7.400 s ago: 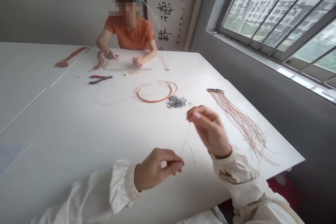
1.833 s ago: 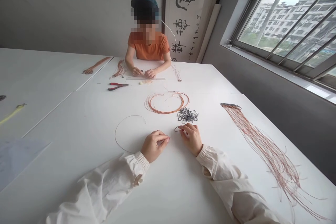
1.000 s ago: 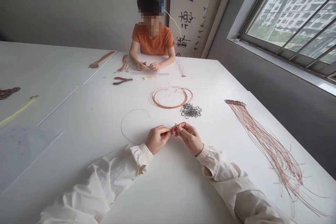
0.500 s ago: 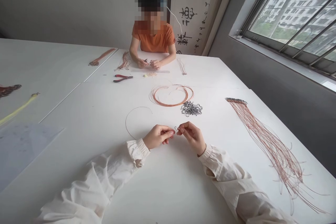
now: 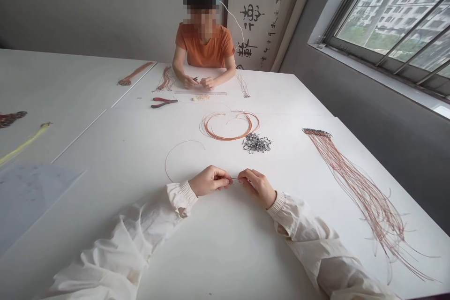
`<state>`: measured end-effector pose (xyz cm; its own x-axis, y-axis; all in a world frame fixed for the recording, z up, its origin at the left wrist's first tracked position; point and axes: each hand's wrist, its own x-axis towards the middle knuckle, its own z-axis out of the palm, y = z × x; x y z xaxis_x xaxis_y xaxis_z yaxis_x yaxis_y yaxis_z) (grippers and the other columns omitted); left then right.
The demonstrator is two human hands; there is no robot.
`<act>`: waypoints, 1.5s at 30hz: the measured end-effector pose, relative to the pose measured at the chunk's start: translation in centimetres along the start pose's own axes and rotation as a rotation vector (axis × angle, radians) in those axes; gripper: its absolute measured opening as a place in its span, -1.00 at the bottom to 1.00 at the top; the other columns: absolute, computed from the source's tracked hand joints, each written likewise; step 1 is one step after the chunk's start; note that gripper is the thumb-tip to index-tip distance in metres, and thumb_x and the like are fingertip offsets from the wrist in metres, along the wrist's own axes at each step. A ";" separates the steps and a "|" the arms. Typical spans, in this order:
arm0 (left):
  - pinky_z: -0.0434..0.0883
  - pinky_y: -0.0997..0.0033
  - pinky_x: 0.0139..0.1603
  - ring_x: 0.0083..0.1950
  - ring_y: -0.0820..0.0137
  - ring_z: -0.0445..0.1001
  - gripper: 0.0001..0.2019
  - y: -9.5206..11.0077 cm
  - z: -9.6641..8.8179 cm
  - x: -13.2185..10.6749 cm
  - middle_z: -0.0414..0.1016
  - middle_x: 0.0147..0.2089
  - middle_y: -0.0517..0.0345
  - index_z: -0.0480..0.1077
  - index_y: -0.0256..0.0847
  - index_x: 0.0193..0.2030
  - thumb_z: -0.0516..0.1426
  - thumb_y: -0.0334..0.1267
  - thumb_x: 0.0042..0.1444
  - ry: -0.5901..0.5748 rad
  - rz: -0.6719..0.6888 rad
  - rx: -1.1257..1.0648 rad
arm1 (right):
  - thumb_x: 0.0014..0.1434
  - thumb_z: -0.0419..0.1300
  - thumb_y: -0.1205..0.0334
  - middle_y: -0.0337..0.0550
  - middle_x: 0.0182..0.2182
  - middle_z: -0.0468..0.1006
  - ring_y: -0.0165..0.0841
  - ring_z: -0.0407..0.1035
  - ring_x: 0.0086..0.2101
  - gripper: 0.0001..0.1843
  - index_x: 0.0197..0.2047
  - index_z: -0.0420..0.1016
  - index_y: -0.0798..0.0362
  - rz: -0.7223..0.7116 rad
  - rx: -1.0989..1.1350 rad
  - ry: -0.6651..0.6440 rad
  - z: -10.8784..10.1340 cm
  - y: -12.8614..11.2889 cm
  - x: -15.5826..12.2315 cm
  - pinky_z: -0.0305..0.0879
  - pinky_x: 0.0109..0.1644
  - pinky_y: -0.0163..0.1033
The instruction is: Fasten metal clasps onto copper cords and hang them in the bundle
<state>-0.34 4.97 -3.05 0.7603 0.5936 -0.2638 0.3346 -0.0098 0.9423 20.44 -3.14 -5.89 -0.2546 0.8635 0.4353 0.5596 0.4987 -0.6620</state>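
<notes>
In the middle of the head view, my left hand (image 5: 211, 181) is closed, its thumb and fingers pinching a thin line (image 5: 166, 161) that curves out behind it over the table. My right hand (image 5: 258, 184) is closed too, pinching the end of a small dark metal fishing hook (image 5: 235, 178) whose shank spans the short gap between my hands. The fingers hide most of the hook and where the line meets it. Just beyond my hands lie a heap of dark hooks (image 5: 258, 143) and a loose coil of orange line (image 5: 228, 138).
On the right, a bundle of orange lines with hooks (image 5: 355, 183) stretches over the white table (image 5: 218, 253). Across from me a person in an orange shirt (image 5: 206, 47) works with both hands. Red-handled pliers (image 5: 163, 102), a clear ruler (image 5: 201, 93) and a plastic sheet (image 5: 35, 197) lie about.
The loop seen between my fingertips is now a straight dark piece between my hands. My right hand has turned over slightly and lowered, and my left hand has shifted slightly left.
</notes>
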 end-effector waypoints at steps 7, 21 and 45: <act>0.33 0.50 -0.38 -0.40 0.44 0.36 -0.80 0.3 -0.2 0.1 0.48 -0.43 0.11 0.57 -0.31 -0.28 0.16 -0.25 0.07 -0.017 -0.012 0.012 | 0.38 -0.09 0.32 -0.16 -0.42 0.47 -0.36 0.25 -0.47 -0.81 -0.22 0.31 0.02 -0.083 -0.072 -0.023 -0.1 -0.1 0.1 0.19 -0.29 -0.24; 0.35 0.48 -0.38 -0.41 0.41 0.39 -0.70 0.1 0.1 0.0 0.48 -0.45 0.09 0.56 -0.33 -0.32 0.21 -0.08 0.06 0.053 0.028 0.049 | 0.30 0.08 0.30 -0.17 -0.39 0.53 -0.33 0.37 -0.39 -0.88 -0.10 0.38 0.00 0.032 0.014 0.005 0.1 -0.1 -0.4 0.28 -0.19 -0.21; 0.32 0.48 -0.31 -0.34 0.39 0.38 -0.74 1.0 0.8 -0.4 0.48 -0.33 0.07 0.59 -0.21 -0.31 0.12 -0.13 0.19 0.199 0.227 0.423 | 0.27 0.13 0.23 -0.21 -0.49 0.53 -0.34 0.37 -0.42 -0.87 -0.30 0.47 0.03 0.242 0.181 0.099 1.1 -0.5 -0.3 0.30 -0.26 -0.23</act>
<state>0.14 4.05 -2.14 0.7331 0.6798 0.0211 0.4002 -0.4562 0.7948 19.36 -3.51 -6.40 -0.0486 0.9516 0.3035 0.4431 0.2929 -0.8473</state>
